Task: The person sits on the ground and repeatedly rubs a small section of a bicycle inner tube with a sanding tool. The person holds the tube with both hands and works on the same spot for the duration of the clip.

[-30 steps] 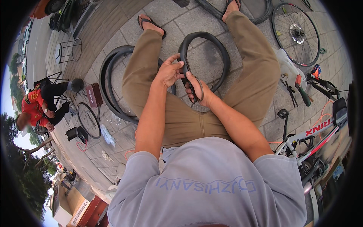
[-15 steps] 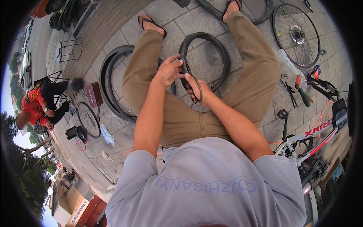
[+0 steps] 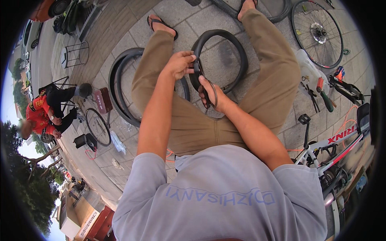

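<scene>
Between my legs, a thick black rubber ring (image 3: 243, 56) stands tilted over the paving; I cannot tell whether it is a tyre or an inner tube. At its left side, my left hand (image 3: 181, 65) pinches the rubber between thumb and fingers. My right hand (image 3: 213, 95), a little nearer to me, is closed round dark scissors (image 3: 216, 96) with thin loop handles. Their blades point away from me, up against the rubber under my left fingers, and are mostly hidden.
Black tyres (image 3: 116, 100) lie left of my leg. On the right are a spoked wheel (image 3: 317, 34), a plastic bag (image 3: 307, 66), pliers (image 3: 311, 96), a green-handled tool (image 3: 326, 102) and a white-and-red bicycle (image 3: 321, 146). A person (image 3: 44, 112) in red sits at far left.
My left hand has shifted slightly farther from me along the rubber ring. The right hand stays on the scissors, and the whole view has turned a little.
</scene>
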`<action>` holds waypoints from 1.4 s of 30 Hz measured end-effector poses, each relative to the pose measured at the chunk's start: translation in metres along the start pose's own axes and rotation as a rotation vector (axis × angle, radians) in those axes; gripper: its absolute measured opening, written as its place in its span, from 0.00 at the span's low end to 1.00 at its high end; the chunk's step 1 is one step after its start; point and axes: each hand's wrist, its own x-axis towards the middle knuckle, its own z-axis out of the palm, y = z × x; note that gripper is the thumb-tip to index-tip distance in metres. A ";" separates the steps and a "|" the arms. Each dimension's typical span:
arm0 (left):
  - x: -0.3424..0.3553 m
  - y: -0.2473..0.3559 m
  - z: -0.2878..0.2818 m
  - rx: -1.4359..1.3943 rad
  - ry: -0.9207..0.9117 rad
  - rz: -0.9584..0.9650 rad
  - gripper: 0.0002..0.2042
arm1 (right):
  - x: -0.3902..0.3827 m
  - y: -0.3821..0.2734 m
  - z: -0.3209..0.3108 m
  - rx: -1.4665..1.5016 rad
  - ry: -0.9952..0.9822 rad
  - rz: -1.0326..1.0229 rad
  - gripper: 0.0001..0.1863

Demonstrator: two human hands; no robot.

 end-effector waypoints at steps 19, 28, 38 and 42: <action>-0.035 -0.036 0.009 -0.332 0.071 0.047 0.23 | 0.003 -0.002 -0.002 -0.043 -0.074 0.039 0.36; -0.030 -0.042 0.008 -0.354 0.063 0.052 0.23 | 0.004 0.000 -0.002 -0.031 -0.045 0.051 0.37; -0.032 -0.042 0.006 -0.356 0.065 0.056 0.22 | 0.008 0.001 -0.005 -0.019 -0.105 0.072 0.37; -0.032 -0.041 0.004 -0.342 0.052 0.058 0.23 | 0.010 0.002 -0.006 0.027 -0.147 0.062 0.35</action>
